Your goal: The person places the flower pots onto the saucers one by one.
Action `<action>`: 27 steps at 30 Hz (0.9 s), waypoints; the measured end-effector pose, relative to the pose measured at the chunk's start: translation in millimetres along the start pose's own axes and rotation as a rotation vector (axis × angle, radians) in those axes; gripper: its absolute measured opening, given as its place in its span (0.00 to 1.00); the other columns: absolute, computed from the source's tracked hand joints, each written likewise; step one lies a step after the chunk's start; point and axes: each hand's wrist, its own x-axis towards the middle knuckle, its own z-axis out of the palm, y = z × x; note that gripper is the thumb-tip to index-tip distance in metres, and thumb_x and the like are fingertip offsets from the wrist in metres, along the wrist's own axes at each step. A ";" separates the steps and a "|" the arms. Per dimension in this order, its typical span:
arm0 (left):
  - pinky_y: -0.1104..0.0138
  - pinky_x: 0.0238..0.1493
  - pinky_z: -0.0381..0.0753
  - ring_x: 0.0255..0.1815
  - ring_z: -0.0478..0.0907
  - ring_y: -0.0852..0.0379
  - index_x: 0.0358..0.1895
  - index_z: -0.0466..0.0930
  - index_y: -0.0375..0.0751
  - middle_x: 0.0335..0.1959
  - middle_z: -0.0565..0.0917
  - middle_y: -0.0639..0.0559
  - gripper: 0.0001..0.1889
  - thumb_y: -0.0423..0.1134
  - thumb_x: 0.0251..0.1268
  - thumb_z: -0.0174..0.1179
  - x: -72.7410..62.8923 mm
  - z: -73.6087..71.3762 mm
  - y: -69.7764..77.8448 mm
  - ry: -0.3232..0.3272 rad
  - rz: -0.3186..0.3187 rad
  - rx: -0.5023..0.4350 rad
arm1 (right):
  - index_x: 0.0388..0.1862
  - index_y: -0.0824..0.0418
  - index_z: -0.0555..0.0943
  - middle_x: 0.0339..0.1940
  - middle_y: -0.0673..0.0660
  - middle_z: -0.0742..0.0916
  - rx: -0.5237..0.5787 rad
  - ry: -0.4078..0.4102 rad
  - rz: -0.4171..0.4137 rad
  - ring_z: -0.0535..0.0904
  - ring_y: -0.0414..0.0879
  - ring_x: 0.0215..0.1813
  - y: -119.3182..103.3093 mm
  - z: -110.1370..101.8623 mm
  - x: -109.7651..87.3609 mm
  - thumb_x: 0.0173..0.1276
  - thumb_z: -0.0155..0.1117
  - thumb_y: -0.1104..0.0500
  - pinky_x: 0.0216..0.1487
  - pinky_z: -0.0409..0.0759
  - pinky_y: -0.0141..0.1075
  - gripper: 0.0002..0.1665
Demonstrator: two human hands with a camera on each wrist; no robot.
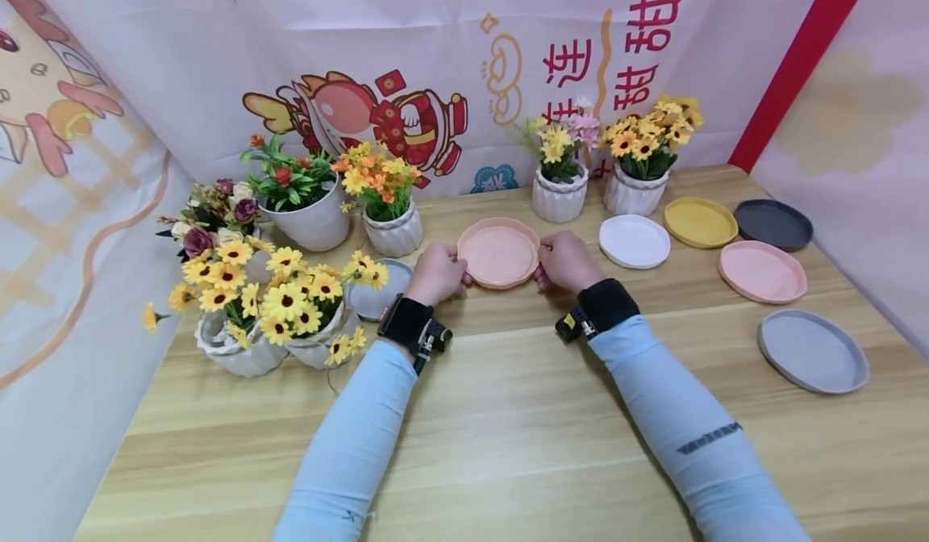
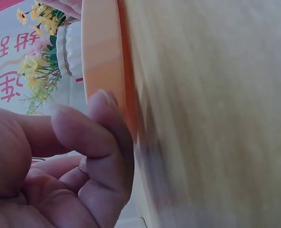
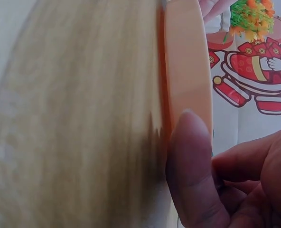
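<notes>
"Surface?"
"Wood-grain table (image 1: 493, 421). Towards its far edge, one peach plate (image 1: 499, 252): roundish, shallow, low-rimmed. Left hand (image 1: 439, 274) pinches its left edge; right hand (image 1: 569, 261), its right."
"Touching the table?"
"Can't tell from here."
"Further stock?"
"Other plates (image 1: 813, 351), six; potted plants (image 1: 560, 195), seven."
"Obscured?"
"The left-side grey plate (image 1: 383, 285), partly; the purple-flowered bunch's pot, mostly. Behind, the printed backdrop (image 1: 348, 34), cut off above."

The left hand (image 1: 438, 273) and right hand (image 1: 569, 261) held a peach plate (image 1: 498, 253) by opposite edges; a white plate (image 1: 635, 240) lay rightward.
</notes>
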 end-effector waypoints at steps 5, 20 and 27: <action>0.72 0.23 0.78 0.25 0.82 0.56 0.60 0.77 0.36 0.29 0.85 0.48 0.16 0.35 0.77 0.48 -0.5 -1.8 2.5 -0.027 -0.010 0.025 | 0.60 0.70 0.75 0.27 0.61 0.85 0.045 -0.021 0.014 0.83 0.43 0.21 1.4 -0.7 2.5 0.78 0.41 0.63 0.26 0.84 0.33 0.20; 0.71 0.22 0.75 0.23 0.81 0.57 0.51 0.79 0.36 0.30 0.84 0.49 0.11 0.35 0.78 0.47 -0.6 0.0 2.7 -0.044 -0.041 0.046 | 0.70 0.74 0.66 0.25 0.59 0.83 0.231 -0.065 0.050 0.81 0.41 0.20 10.8 1.0 11.0 0.80 0.43 0.63 0.26 0.85 0.34 0.24; 0.71 0.22 0.74 0.24 0.82 0.55 0.43 0.80 0.38 0.29 0.85 0.50 0.10 0.36 0.77 0.48 -1.6 -0.4 3.4 -0.030 -0.034 0.070 | 0.71 0.73 0.65 0.26 0.60 0.83 0.263 -0.063 0.049 0.82 0.42 0.21 10.8 0.4 10.9 0.80 0.43 0.63 0.27 0.86 0.34 0.25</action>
